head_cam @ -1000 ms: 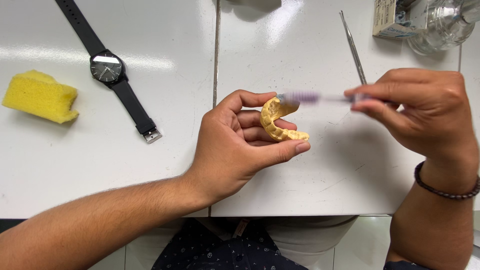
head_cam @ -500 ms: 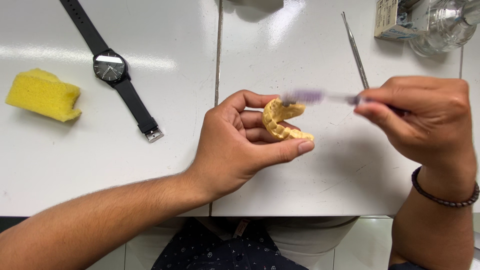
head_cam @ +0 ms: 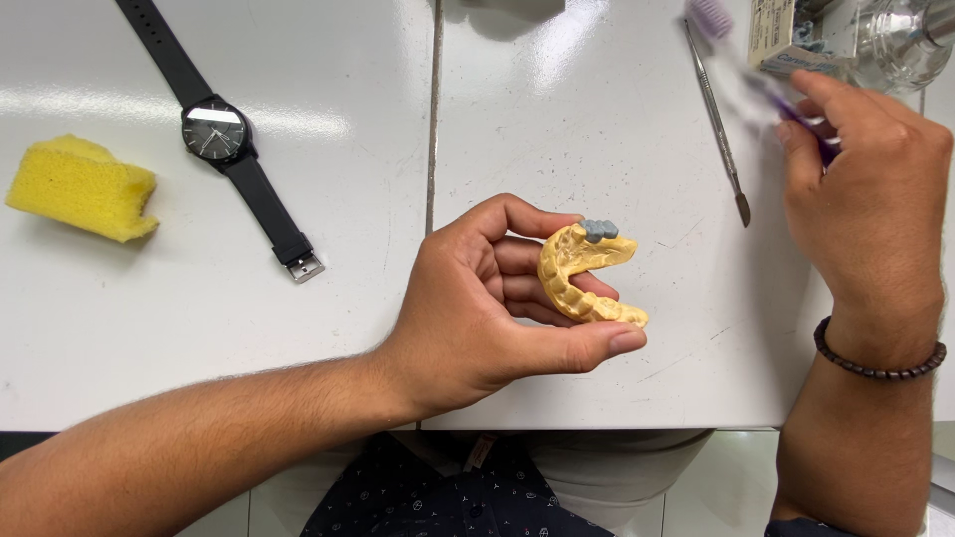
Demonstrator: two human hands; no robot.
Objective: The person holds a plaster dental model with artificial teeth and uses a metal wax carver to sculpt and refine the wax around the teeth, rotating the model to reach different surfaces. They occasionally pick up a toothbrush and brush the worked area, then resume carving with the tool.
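Observation:
My left hand (head_cam: 487, 298) holds a yellow, horseshoe-shaped dental cast (head_cam: 582, 276) over the white table (head_cam: 298, 328), thumb under it and fingers behind. A small grey piece (head_cam: 600, 230) sits on one end of the cast. My right hand (head_cam: 865, 189) is at the far right, well away from the cast, gripping a purple toothbrush (head_cam: 756, 70) whose blurred head points toward the table's back edge.
A thin metal dental instrument (head_cam: 718, 124) lies on the table between my hands. A black wristwatch (head_cam: 221, 139) and a yellow sponge (head_cam: 80, 187) lie at the left. A small box (head_cam: 781, 40) and a clear glass jar (head_cam: 900, 40) stand at the back right.
My right hand has pulled the toothbrush off the cast and swung it up and to the right. The grey piece on the cast now shows. My left hand stays put.

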